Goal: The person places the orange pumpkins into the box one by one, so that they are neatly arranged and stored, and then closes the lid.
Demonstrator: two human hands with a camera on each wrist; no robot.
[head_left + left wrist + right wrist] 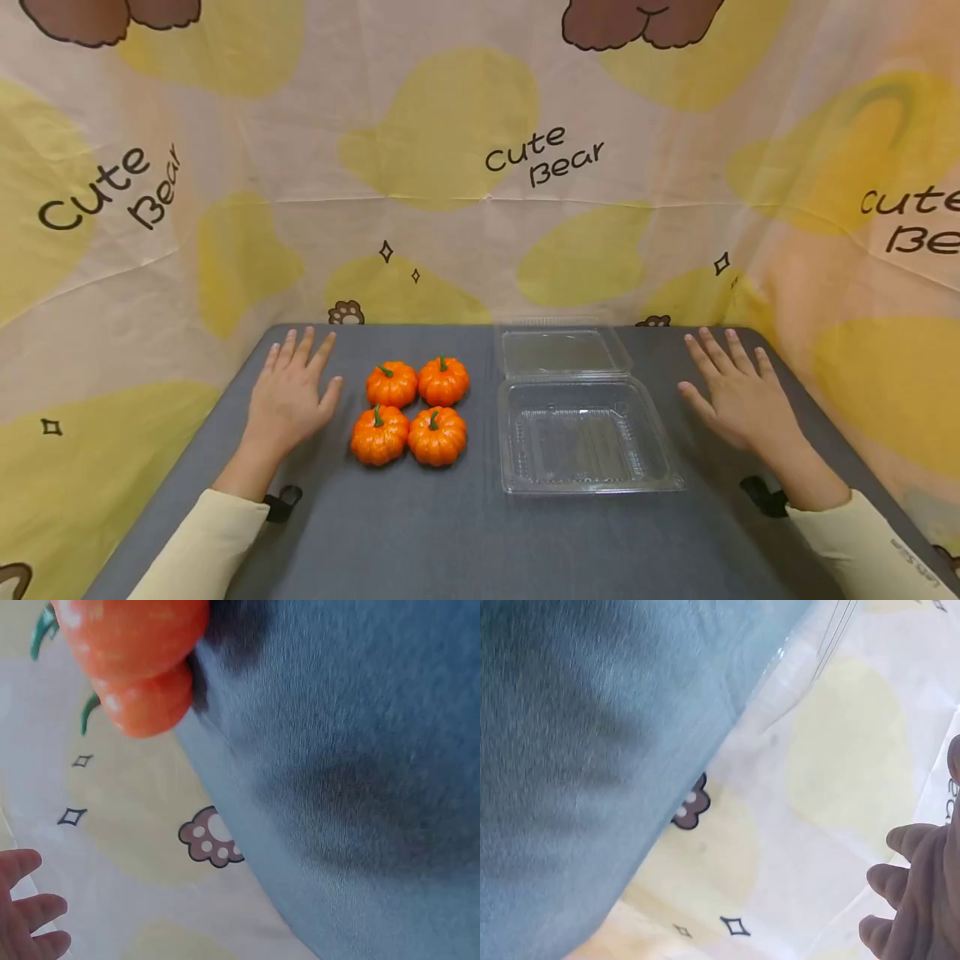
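Note:
Several small orange pumpkins with green stems stand in two rows left of the middle in the head view, among them a front-left pumpkin (380,435) and a back-right pumpkin (443,382). My left hand (291,398) is held just left of them, fingers straight and spread, holding nothing. Two pumpkins (135,637) overlap at the top of the left wrist view. Right of the pumpkins a clear plastic clamshell box (585,433) lies with its lid (562,350) folded back. To the right of the box is my right hand (738,400), fingers spread and nothing in it.
A grey table (480,542) carries everything. Behind it and along both sides hangs a printed cloth (450,125) with yellow patches and lettering, close to the table's back edge. Black straps (283,503) circle both wrists.

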